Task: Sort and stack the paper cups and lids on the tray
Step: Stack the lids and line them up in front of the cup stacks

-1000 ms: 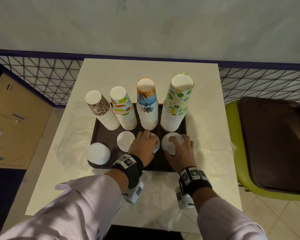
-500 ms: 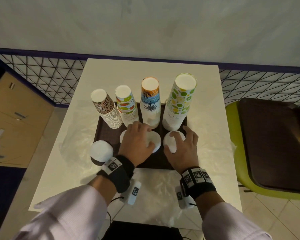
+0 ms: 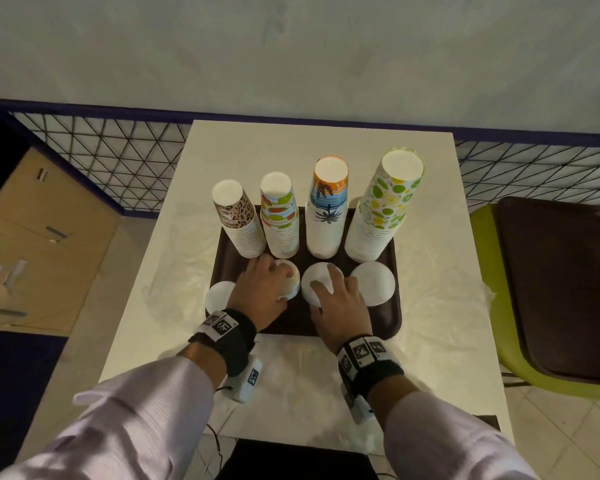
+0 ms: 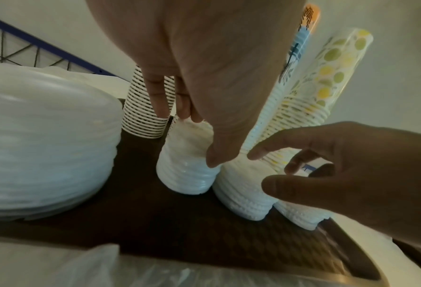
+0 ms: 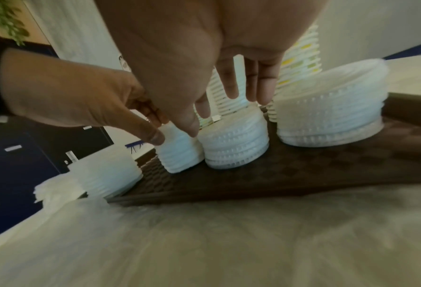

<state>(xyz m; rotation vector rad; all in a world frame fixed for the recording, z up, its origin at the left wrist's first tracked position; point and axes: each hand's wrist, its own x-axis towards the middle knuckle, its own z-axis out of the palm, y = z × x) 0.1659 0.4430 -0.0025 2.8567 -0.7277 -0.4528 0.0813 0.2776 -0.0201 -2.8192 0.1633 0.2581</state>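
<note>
A dark brown tray (image 3: 394, 317) carries four upside-down cup stacks at the back: leopard (image 3: 241, 230), fruit (image 3: 280, 220), palm (image 3: 327, 209) and lime (image 3: 381, 209). In front of them stands a row of white lid stacks. My left hand (image 3: 278, 282) grips the small second lid stack (image 4: 184, 174) from above, thumb on its near side. Just to the right, my right hand (image 3: 326, 289) holds the third lid stack (image 5: 236, 147), fingers over its top and thumb at its left edge. The far-left lid stack (image 3: 219, 296) and the wide far-right lid stack (image 3: 374, 284) stand free.
The tray lies on a white table (image 3: 326, 143) with crinkled clear plastic (image 3: 291, 382) spread under and in front of it. A mesh railing (image 3: 118, 150) runs behind. To the right, a green chair (image 3: 499, 358) holds another brown tray (image 3: 561, 289). Cardboard boxes (image 3: 42, 244) are on the left.
Both hands have shifted left along the lid row, one stack each. The far-right lid stack, held by my right hand before, now stands uncovered.
</note>
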